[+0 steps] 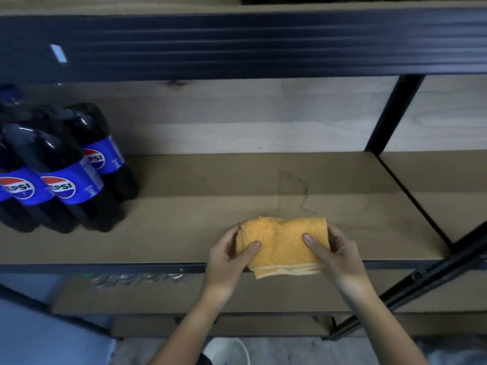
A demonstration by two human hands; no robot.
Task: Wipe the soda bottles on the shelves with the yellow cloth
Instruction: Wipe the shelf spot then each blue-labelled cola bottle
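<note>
Holding the cloth [282,246] between both hands, you keep it folded into a thick pad over the shelf's [184,233] front edge, probably to give yourself a firm wiping face. Your left hand [229,256] pinches its left side, thumb on top; your right hand [334,252] grips the right side the same way. It is nubby yellow terry with a pale hem band. The bottles [60,169], dark, glossy plastic with blue labels, stand clustered at the shelf's left, well apart from the cloth.
</note>
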